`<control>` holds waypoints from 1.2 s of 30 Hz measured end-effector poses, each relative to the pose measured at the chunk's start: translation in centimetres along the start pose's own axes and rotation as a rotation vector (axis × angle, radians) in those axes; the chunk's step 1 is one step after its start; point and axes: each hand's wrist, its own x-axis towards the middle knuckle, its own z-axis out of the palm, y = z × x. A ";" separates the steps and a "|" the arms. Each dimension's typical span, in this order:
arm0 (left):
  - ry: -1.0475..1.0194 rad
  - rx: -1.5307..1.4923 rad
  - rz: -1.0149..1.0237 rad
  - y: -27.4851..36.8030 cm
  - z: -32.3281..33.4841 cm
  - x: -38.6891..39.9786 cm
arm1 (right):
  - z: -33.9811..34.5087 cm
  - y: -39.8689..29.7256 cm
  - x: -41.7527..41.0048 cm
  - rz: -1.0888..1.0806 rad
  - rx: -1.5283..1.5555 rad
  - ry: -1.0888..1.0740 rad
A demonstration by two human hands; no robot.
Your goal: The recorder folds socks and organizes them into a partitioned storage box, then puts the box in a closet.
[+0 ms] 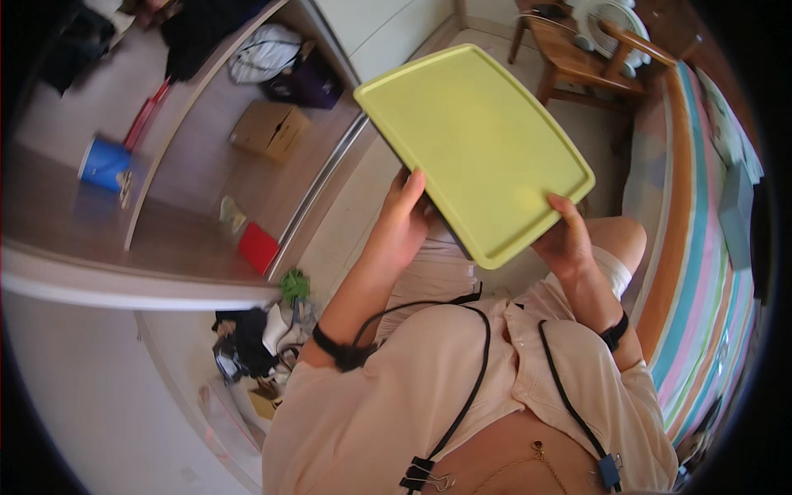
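Note:
A yellow-green rectangular lid (470, 142) with a raised rim faces up at me, held at an angle in front of my body. A dark edge shows below its left side; whether that is a box under it I cannot tell. My left hand (405, 213) grips the long left side, its thumb along the rim. At the near right corner, my right hand (566, 238) holds the edge with its thumb on top. The fingers of both hands are mostly hidden beneath.
On the left, an open wardrobe (204, 204) holds a cardboard box (270, 131), a red item (258, 247) and a blue container (105, 164). A wooden chair (557, 52) with a white fan (612, 28) stands ahead. A striped bed (671, 247) lies right. Clutter (247, 346) covers the floor left.

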 end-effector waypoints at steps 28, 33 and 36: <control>0.868 -0.431 0.081 3.7 -29.7 -3.6 | 16.6 13.2 14.3 -1.070 -1.552 -1.001; 0.891 -0.319 0.087 9.8 -39.9 4.8 | 17.5 16.2 16.2 -0.997 -1.340 -1.224; 0.884 -0.286 0.069 14.3 -47.2 9.7 | 17.8 18.4 17.4 -0.934 -1.207 -1.375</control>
